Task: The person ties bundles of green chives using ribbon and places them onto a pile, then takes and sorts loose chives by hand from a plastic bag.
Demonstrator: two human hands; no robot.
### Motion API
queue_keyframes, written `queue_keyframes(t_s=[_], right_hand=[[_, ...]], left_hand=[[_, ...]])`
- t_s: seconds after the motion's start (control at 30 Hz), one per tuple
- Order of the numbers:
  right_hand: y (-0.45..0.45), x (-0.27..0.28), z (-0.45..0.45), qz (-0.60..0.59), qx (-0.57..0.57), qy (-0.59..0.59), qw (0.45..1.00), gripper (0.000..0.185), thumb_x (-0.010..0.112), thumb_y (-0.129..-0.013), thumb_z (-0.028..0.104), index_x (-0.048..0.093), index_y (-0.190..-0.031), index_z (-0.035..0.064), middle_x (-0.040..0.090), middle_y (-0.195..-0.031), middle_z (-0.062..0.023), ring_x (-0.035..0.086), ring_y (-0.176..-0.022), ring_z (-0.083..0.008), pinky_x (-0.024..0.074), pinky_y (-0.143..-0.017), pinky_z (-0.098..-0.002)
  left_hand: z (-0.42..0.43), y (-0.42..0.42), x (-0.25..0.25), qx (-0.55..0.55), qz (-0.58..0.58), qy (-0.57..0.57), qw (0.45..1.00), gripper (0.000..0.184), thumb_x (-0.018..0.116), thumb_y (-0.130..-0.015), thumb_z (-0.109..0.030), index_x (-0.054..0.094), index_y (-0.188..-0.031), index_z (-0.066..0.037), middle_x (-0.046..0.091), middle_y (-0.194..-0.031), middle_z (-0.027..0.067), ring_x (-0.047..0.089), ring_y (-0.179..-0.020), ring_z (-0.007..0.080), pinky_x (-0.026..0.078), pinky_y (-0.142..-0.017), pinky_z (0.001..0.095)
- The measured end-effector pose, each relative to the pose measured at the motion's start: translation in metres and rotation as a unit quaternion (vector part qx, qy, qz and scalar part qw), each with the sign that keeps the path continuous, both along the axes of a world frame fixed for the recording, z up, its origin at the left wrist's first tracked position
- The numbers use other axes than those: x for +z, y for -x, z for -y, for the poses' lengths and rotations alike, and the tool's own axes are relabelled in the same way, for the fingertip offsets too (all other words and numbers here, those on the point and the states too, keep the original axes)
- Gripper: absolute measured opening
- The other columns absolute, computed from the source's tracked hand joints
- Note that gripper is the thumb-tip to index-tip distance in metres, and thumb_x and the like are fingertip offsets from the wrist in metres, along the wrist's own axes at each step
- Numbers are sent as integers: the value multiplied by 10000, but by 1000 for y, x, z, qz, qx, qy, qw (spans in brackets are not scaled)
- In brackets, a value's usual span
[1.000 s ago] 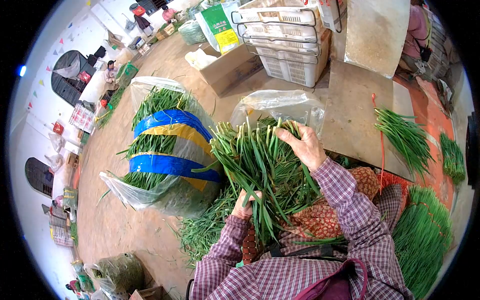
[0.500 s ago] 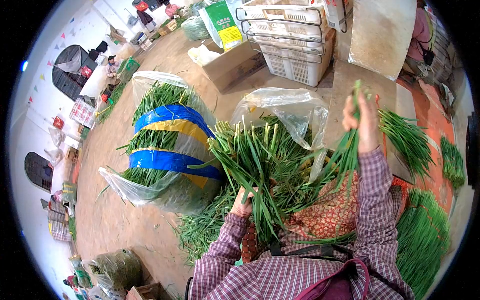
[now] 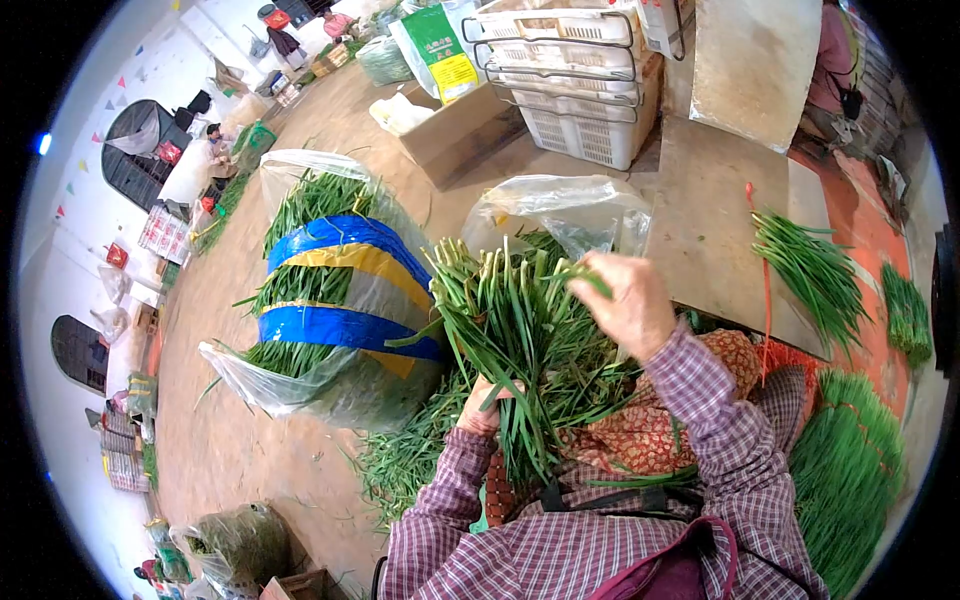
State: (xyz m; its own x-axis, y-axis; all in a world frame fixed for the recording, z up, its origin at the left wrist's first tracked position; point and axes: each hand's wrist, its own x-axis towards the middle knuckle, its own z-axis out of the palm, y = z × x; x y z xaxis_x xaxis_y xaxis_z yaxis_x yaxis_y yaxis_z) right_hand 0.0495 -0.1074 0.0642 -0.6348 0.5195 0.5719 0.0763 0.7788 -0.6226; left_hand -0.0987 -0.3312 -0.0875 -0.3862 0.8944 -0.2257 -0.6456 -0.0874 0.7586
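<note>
My left hand [image 3: 485, 405] is closed around the lower part of a thick bunch of garlic chives [image 3: 505, 320], whose pale cut ends point up and away from me. At the bunch's upper right, my right hand [image 3: 630, 302] has its fingers closed on a few green chive leaves [image 3: 585, 276]; their far ends are hard to make out. Loose chives [image 3: 590, 375] lie beneath and beside the bunch, partly on a red patterned cloth [image 3: 640, 430] over my lap. Behind them an open clear plastic bag [image 3: 560, 200] spreads out.
A chive bale [image 3: 350, 265] wrapped in blue and yellow bands stands left. On the board [image 3: 710, 210] at right lie a chive bunch [image 3: 810, 270] and a red tie [image 3: 765, 290]. Stacked white crates [image 3: 575, 130] and a cardboard box [image 3: 455, 140] stand behind. More chives [image 3: 850, 480] are piled at lower right.
My right hand has come down and left from above the board to the bunch's top. The long chives that hung from it no longer show there. My left hand keeps its hold.
</note>
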Motion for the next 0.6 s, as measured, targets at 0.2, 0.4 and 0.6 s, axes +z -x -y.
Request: queue_keyframes(t_s=[0.2,0.4,0.6], right_hand=[[-38,20,-72,-5,-134,17,991,160,670,-811,191,669,-923,77,664,-725,-67,594,-567,-122,505,-537,-285],[-28,-12,-31,75,43,239,967,528,677,-781,453,572,-1133,73,619,-819,-36,533,-592,-84,503,-555,-251],[15,-34,0,-27,197,367,909,672,637,-780,558,535,-1217,58,618,-905,-55,587,-759,-136,511,-686,-251]], left_hand=[[19,24,-56,-38,126,-29,991,484,650,-748,-47,510,-1204,38,579,-1121,173,584,-1002,295,509,-823,428],[9,12,-34,-63,85,-41,994,519,669,-770,-124,490,-1230,34,552,-1170,180,564,-1039,291,481,-896,398],[9,14,-69,-108,82,-24,990,586,697,-776,-212,462,-1259,21,542,-1172,179,539,-1053,288,436,-944,363]])
